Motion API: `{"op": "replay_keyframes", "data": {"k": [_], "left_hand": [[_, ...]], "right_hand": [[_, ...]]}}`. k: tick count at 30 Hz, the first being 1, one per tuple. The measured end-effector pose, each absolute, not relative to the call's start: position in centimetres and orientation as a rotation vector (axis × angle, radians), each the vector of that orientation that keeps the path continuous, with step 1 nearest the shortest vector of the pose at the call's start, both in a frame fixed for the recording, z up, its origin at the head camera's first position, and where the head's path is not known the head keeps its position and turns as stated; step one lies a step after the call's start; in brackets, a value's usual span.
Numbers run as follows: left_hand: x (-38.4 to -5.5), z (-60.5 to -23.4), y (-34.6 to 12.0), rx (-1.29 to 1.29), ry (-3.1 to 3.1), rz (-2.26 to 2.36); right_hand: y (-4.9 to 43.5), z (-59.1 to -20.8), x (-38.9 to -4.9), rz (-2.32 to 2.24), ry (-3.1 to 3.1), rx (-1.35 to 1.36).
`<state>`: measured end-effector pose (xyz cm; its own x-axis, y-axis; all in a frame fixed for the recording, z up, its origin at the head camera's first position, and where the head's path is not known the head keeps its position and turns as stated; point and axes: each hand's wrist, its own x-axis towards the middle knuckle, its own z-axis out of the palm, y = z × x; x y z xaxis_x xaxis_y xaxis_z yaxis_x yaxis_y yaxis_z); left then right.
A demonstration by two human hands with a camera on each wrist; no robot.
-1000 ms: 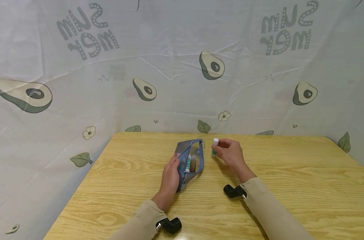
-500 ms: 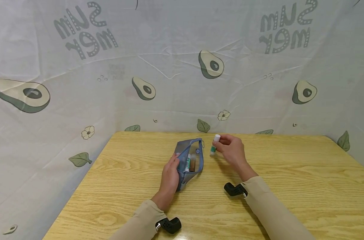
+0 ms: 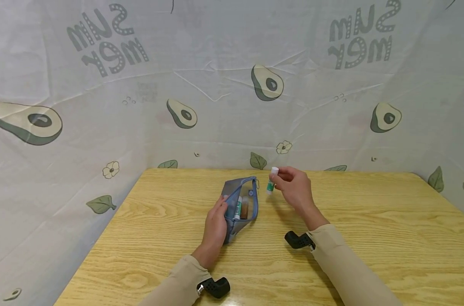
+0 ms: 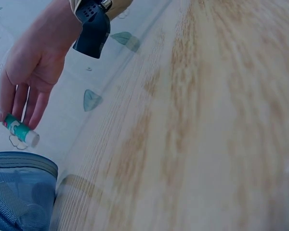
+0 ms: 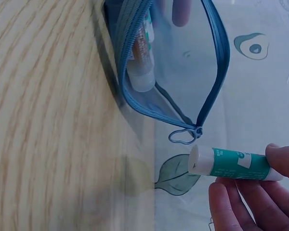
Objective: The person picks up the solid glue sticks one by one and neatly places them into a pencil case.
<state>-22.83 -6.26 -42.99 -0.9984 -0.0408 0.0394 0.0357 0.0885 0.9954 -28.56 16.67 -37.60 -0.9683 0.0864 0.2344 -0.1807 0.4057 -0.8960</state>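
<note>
My left hand (image 3: 215,227) grips the left side of a blue, see-through mesh zip pouch (image 3: 232,188), whose mouth gapes to the right. Inside lie a white-and-green glue stick (image 3: 237,208) and a brownish tube with a clear cap (image 5: 141,67). My right hand (image 3: 297,190) pinches another glue stick (image 5: 231,163), green-labelled with white ends, between thumb and fingers. It is held above the table, just right of the pouch mouth, tilted with its white cap up. In the right wrist view, its lower end is close to the zipper's pull loop (image 5: 184,136).
The pouch stands on a light wood-grain table (image 3: 369,212). Behind and to the left hangs a pale sheet (image 3: 216,140) printed with avocados, leaves and flowers. Black camera mounts (image 3: 298,240) sit at both wrists.
My right hand has lifted the glue stick slightly upward and away, tilting its lower end toward the pouch. The left hand and pouch have hardly moved.
</note>
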Motion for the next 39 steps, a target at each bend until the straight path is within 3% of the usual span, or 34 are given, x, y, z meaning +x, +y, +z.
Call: {"op": "replay_keyframes", "data": {"k": [39], "left_hand": [[-22.8, -42.9, -6.3, 0.010, -2.287, -2.074]], "right_hand": [[16.4, -35.2, -27.3, 1.544, -2.383, 0.129]]}}
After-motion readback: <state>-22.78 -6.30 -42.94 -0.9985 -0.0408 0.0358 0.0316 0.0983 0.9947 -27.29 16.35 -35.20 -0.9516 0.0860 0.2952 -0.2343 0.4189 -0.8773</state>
